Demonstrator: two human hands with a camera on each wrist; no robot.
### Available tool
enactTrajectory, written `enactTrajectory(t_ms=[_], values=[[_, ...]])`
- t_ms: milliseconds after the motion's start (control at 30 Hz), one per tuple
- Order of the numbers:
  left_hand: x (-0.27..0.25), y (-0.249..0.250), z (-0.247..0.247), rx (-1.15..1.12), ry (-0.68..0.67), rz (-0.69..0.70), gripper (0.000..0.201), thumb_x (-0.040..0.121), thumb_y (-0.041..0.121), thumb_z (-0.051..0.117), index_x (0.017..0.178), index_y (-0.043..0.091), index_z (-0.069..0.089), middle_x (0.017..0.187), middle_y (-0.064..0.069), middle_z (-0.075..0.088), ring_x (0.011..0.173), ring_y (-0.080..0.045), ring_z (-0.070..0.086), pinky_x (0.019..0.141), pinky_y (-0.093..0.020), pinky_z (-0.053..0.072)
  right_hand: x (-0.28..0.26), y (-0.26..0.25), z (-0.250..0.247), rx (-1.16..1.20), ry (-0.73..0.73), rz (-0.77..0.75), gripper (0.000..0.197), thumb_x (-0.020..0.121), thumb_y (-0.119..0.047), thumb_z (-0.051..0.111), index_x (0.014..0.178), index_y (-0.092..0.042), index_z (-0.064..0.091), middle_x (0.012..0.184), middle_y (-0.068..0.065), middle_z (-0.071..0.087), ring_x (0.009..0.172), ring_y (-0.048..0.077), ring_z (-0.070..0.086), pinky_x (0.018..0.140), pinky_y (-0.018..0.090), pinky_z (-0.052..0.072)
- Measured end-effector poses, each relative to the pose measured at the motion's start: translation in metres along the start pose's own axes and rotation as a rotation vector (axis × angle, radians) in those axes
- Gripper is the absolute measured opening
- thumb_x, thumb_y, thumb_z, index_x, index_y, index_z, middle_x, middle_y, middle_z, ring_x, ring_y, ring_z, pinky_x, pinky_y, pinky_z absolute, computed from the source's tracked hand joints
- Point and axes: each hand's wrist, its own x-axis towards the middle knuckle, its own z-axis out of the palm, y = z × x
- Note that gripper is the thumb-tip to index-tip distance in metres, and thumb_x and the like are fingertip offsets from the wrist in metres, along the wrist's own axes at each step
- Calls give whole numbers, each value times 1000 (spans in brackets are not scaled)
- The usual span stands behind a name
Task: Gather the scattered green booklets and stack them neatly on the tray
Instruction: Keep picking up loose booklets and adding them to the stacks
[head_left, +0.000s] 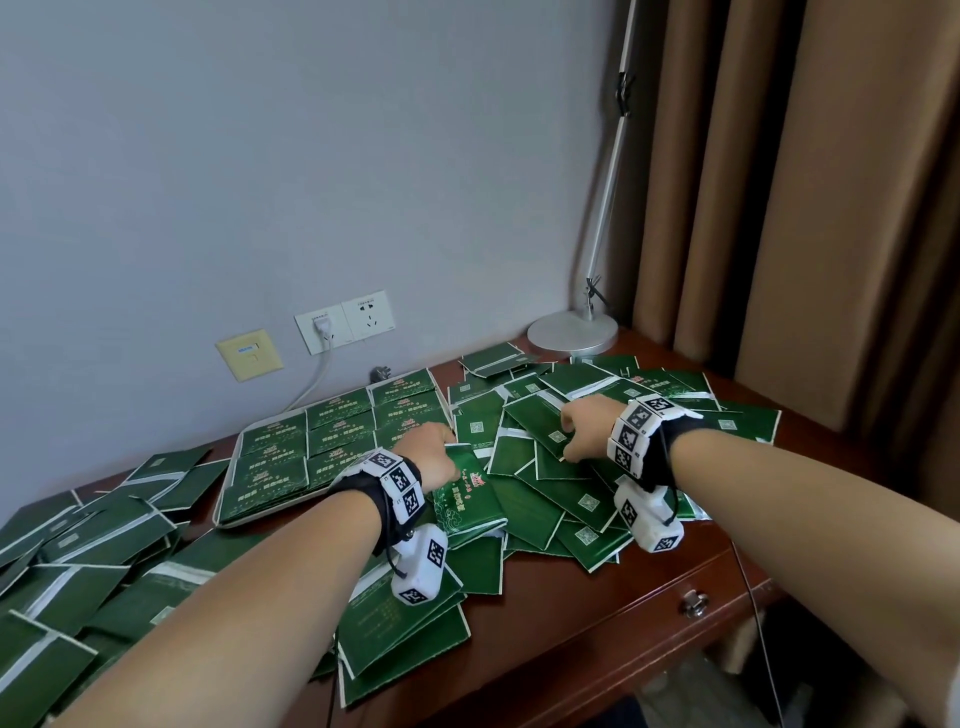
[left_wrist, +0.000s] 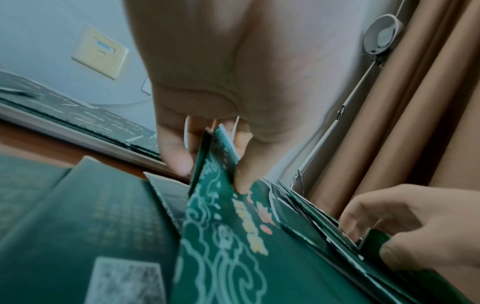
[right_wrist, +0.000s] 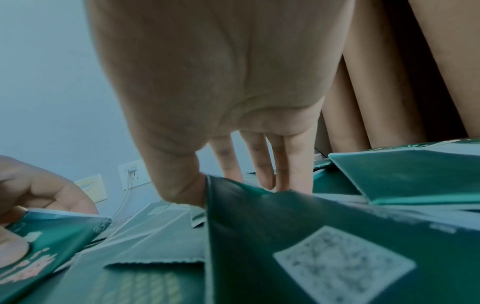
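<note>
Meanwhile, at a wooden desk (head_left: 597, 597) strewn with green booklets (head_left: 545, 493), a person works with both hands. Left hand (head_left: 428, 457) pinches a small bundle of booklets (head_left: 467, 499) between thumb and fingers (left_wrist: 176, 156), printed cover up, just beside the tray's near right corner. Right hand (head_left: 584, 423) lifts the edge of one booklet (head_left: 540, 431) from the right-hand heap, thumb under the raised edge and fingers (right_wrist: 265, 164) reaching down behind it. White tray (head_left: 228, 483), toward the wall, already carries booklets laid in neat rows. More loose booklets cover the desk's left end (head_left: 78, 561). A lamp base (head_left: 571, 330) stands at the back corner beside brown curtains (head_left: 805, 182).
</note>
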Motion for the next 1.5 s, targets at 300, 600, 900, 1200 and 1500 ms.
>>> enactTrajectory(t_ms=[300, 600, 900, 1200, 1500], values=[[-6, -8, -7, -18, -3, -22, 62, 81, 12, 73, 138, 15, 49, 129, -8, 59, 109, -28, 64, 87, -34, 54, -1, -14, -7, 218, 120, -40, 28, 84, -28, 64, 105, -11, 68, 102, 5, 68, 95, 22, 63, 82, 31, 52], [-19, -19, -19, -49, 22, -38, 59, 84, 9, 69, 139, 17, 48, 134, -5, 54, 76, -23, 67, 59, -26, 53, -4, -33, -21, 338, 187, -188, 22, 84, -9, 66, 102, -19, 72, 86, -7, 59, 71, 11, 58, 66, 23, 48], [-23, -31, -22, -77, -4, -77, 56, 81, 6, 71, 131, 21, 51, 132, -7, 52, 76, -25, 71, 66, -39, 61, -10, -34, -7, 134, 26, -90, 63, 81, -28, 73, 138, -18, 47, 134, 2, 55, 117, 20, 55, 95, 30, 47], [-26, -39, -18, -95, -64, -83, 58, 82, 3, 71, 134, 20, 49, 134, -9, 50, 84, -27, 69, 67, -36, 60, -8, -40, 1, 41, -102, -67, 89, 70, -41, 83, 143, -20, 37, 138, 2, 50, 121, 22, 52, 93, 31, 45], [-38, -48, -24, -114, -49, -43, 33, 86, -3, 62, 106, 22, 55, 140, -12, 45, 81, -27, 67, 47, -24, 52, -13, -51, 0, 44, 6, -106, 72, 77, -17, 78, 140, -22, 43, 138, 1, 51, 118, 20, 54, 91, 27, 47]])
